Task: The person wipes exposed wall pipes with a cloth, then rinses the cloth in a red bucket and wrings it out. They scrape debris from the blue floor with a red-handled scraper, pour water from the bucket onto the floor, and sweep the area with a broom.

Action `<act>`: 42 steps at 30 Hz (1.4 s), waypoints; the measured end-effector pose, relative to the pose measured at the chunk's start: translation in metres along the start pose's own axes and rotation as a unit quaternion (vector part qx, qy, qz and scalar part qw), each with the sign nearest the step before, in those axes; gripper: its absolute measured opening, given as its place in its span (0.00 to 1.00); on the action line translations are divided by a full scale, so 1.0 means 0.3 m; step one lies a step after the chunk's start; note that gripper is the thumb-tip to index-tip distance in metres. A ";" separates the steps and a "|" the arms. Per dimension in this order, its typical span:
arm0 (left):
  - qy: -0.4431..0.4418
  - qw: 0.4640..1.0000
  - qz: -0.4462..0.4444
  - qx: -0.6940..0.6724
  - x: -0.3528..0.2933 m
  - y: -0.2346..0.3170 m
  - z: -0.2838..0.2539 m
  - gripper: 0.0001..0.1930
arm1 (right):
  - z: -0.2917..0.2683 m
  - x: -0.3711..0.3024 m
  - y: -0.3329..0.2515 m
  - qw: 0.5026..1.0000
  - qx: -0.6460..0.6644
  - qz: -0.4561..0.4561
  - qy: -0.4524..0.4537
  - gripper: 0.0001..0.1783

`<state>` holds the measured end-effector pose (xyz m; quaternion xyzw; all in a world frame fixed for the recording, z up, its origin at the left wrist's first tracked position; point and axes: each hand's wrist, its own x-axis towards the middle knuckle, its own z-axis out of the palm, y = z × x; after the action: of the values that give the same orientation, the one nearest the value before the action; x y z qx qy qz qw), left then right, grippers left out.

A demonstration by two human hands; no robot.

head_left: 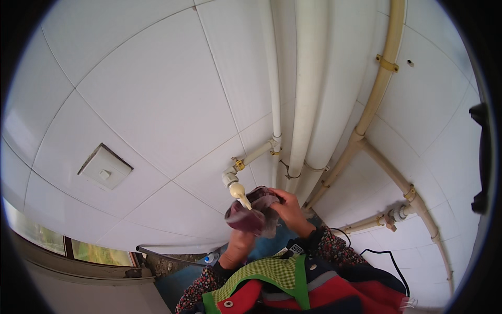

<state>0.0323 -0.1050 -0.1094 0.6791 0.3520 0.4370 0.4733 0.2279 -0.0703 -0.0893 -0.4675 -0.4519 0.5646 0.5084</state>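
Both hands are at a bundle of cloth just below the middle of the frame: the right hand (286, 208) grasps the upper right edge of the dark purple cloth (246, 220), its thumb laid over the fabric, while the left hand (242, 239) comes up from below and disappears beneath it, its fingers hidden, so I cannot tell how they close. The cloth is bunched and folded, deep maroon at the left and greyer where it hangs at the right. Directly over it, the cream tap (237, 191) points its spout down across the fabric; whether the two touch is unclear. Above the tap, a white elbow joins a short pipe (257, 153) running up and right to a thin upright one. Thick white pipes (311, 89) stand side by side in the upper middle, and a beige pipe (377, 107) branches down the right side of the frame. White wall tiles (141, 89) fill the upper left, with a pale switch plate (106, 167) set into them at the left. At the lower left edge is a window (102, 253). Near the left forearm, at the lower centre, sits a small blue-and-white object (210, 258), too small to identify. Flower-patterned sleeves (340, 247), a green checked apron (272, 272) and red clothing (345, 293) occupy the bottom of the frame.
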 end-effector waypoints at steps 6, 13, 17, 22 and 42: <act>-0.040 0.967 0.148 0.202 0.019 0.017 0.074 0.17 | -0.007 0.082 -0.219 0.948 0.071 -0.263 0.161 0.24; 0.062 0.971 0.111 0.201 0.236 -0.071 0.124 0.12 | -0.005 0.351 -0.258 0.711 -0.477 -0.491 0.157 0.21; 0.060 0.991 0.051 0.106 0.175 -0.176 0.100 0.09 | -0.153 0.265 -0.013 0.691 -0.552 -0.433 0.174 0.14; 0.003 0.993 -0.122 0.010 0.145 -0.217 0.143 0.12 | -0.333 0.090 0.103 0.806 -0.504 -0.287 0.116 0.15; -0.211 0.948 -0.012 -0.238 0.410 0.250 0.371 0.11 | -0.405 -0.202 -0.913 0.963 0.121 -0.224 0.090 0.25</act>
<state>0.1857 -0.0555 -0.0251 0.6190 0.1376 0.3493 0.6899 0.3921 -0.1061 0.1660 -0.3386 -0.4255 0.4422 0.7133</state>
